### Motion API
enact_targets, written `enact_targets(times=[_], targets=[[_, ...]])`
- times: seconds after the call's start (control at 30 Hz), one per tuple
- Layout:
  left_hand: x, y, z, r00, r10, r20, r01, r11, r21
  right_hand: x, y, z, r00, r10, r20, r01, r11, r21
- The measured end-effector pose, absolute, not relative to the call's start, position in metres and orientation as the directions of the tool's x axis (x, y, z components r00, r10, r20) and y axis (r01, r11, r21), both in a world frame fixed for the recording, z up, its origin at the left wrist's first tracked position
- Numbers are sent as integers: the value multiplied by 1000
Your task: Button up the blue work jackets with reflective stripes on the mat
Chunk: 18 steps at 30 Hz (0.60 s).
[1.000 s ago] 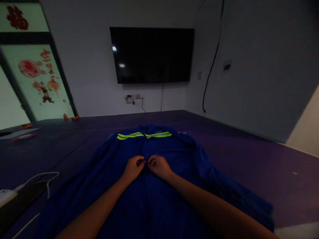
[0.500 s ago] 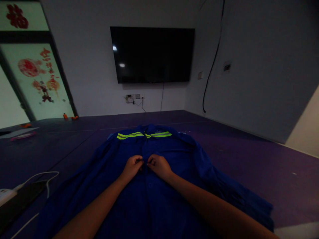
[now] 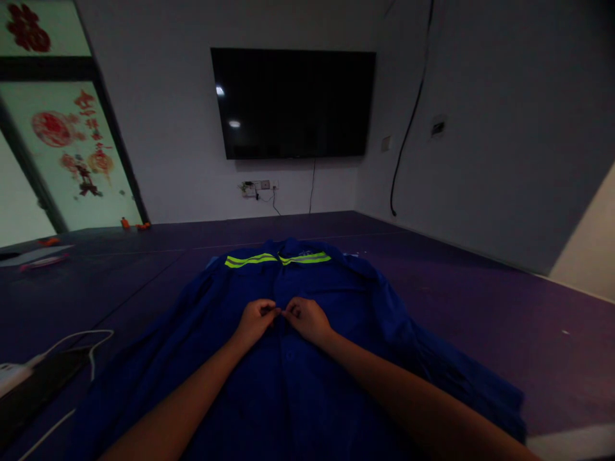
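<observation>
A blue work jacket with a yellow-green reflective stripe lies spread flat on the dark purple surface, front side up. My left hand and my right hand meet at the jacket's front opening, about the middle of the chest. Both hands are closed in a pinch, fingertips nearly touching each other, gripping the cloth at the placket. Whatever small fastening lies between the fingertips is too dark to make out.
A white cable and a dark flat device lie at the left edge. A black wall screen hangs ahead above a socket strip. Papers lie far left. A glass door with red decorations is at the left.
The hands stay at the same spot on the placket; the fingertips have drawn a little closer together. The view has shifted slightly downward.
</observation>
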<state>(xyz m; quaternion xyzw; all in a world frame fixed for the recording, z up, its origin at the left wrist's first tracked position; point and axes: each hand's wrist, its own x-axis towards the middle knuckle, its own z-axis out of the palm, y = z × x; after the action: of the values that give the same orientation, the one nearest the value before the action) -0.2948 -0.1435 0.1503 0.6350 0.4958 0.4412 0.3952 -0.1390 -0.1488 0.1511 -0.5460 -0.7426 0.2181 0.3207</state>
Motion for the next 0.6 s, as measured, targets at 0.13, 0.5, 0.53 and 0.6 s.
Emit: enact_targets(times=[0.13,0.5,0.53,0.6], targets=[[-295,-145,153,107,978,177,288,-201,936,-140,-151,155,-171,964,204,713,264,-650],[-293,-148,154,204,890,409,502,-454,736,-142,-153,161,-60,994,93,753,106,-649],[-293,-149,155,246,865,437,530,-498,687,-142,-153,161,-62,995,82,747,101,-657],[-293,-151,157,318,827,464,562,-559,610,-141,-153,161,-68,996,66,736,94,-670]])
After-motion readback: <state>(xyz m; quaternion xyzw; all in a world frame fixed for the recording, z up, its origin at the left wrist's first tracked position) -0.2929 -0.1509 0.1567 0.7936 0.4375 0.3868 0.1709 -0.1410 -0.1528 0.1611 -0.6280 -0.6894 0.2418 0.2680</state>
